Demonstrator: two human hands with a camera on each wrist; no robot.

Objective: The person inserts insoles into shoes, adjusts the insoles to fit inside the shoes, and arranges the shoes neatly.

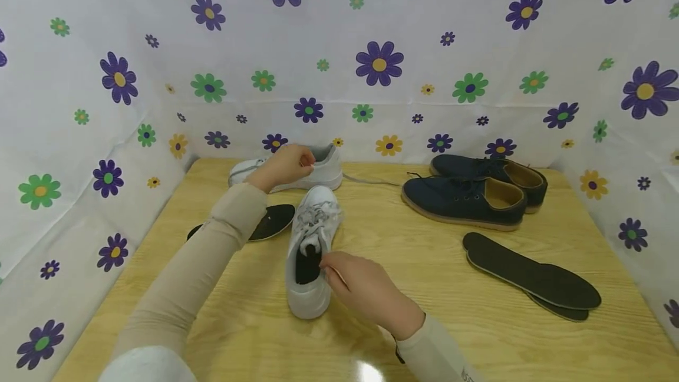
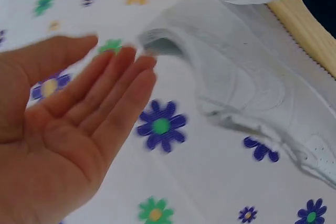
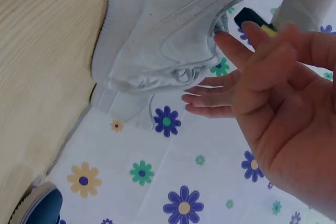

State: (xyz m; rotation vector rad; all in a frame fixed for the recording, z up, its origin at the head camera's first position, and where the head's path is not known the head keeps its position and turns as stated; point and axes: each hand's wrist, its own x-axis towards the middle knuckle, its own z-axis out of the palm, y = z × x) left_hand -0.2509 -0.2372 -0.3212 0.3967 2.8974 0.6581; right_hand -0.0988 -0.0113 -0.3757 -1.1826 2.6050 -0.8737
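A white lace-up shoe (image 1: 309, 299) stands in the middle of the table, heel toward me, with a black insole (image 1: 307, 265) inside it. My right hand (image 1: 371, 290) is at the right edge of its opening; in the right wrist view a fingertip touches the collar while other fingers extend loosely beside the shoe. My left hand (image 1: 286, 164) is over a second white shoe (image 1: 329, 173) at the back, lying sideways. Its palm is empty in the left wrist view, the fingers nearly straight and apart from that shoe. A black insole (image 1: 273, 221) lies partly behind my left forearm.
Two navy shoes (image 1: 456, 200) stand at the back right. Black insoles (image 1: 530, 276), one overlapping another, lie in front of them. A grey lace (image 1: 371, 181) trails from the back white shoe toward the navy ones. Flowered cloth (image 1: 339, 34) walls the back and sides.
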